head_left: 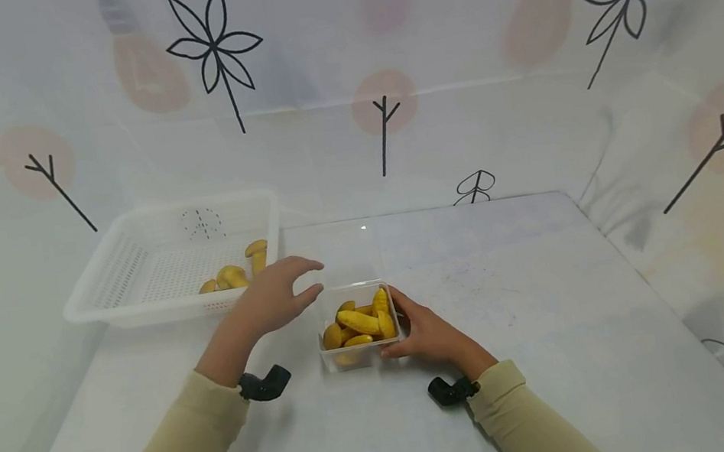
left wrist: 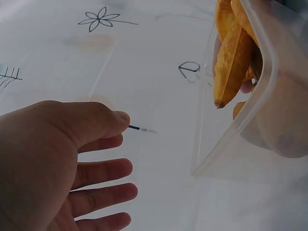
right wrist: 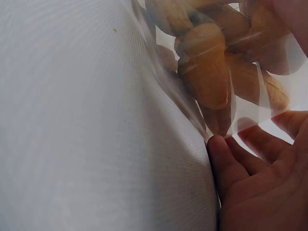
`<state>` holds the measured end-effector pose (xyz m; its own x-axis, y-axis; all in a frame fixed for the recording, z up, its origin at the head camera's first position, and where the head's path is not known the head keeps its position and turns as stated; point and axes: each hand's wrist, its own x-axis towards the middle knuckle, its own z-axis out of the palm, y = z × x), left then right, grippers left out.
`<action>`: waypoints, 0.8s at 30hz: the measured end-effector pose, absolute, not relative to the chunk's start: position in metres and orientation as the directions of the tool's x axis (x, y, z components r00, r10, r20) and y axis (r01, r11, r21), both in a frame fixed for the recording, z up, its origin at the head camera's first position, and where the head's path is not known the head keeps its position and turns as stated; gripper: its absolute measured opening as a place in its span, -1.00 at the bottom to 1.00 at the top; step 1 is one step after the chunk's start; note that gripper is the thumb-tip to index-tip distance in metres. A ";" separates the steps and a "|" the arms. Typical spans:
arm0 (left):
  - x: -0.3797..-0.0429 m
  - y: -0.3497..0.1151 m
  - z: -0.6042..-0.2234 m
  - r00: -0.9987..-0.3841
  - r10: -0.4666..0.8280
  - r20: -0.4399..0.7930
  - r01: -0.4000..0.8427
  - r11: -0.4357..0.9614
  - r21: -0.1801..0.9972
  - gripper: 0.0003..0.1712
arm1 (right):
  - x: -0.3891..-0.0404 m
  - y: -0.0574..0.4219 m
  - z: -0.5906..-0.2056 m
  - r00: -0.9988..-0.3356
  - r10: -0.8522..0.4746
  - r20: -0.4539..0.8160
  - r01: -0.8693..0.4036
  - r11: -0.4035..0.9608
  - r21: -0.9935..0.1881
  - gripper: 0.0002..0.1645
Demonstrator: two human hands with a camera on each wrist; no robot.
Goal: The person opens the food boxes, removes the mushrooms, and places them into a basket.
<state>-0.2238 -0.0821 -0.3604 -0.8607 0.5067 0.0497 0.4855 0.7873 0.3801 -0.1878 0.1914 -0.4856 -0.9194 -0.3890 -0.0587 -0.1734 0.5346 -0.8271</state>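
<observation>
A clear plastic box (head_left: 353, 358) stands on the table, filled with several yellow mushrooms (head_left: 358, 323). My right hand (head_left: 429, 332) grips the box at its right side, thumb at the front and fingers around the back corner. In the right wrist view, the fingertips (right wrist: 221, 149) press the box's clear wall, with mushrooms (right wrist: 204, 67) showing through it. My left hand (head_left: 277, 293) hovers just left of the box, thumb and fingers spread apart with nothing between them. The left wrist view shows that hand (left wrist: 72, 159) apart from the box's rim (left wrist: 269, 72).
A white perforated basket (head_left: 116, 307) stands at the back left, with several mushrooms (head_left: 230, 277) at its right end, partly behind my left hand. A clear flat lid (head_left: 344, 248) extends behind the box. White patterned sheeting (head_left: 325, 161) rises along the table's back and sides.
</observation>
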 end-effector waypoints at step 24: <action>-0.204 -0.059 -0.378 -0.803 0.596 0.000 0.549 0.741 0.387 -0.57 | -0.187 0.193 -0.483 -0.915 -0.396 -0.073 -0.164 0.531 -0.831 0.40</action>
<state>-0.2043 -0.0593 -0.3776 -0.8031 0.5959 0.0001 0.5495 0.7405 0.3870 -0.1870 0.1925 -0.4835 -0.9154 -0.3959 -0.0726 -0.1638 0.5312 -0.8313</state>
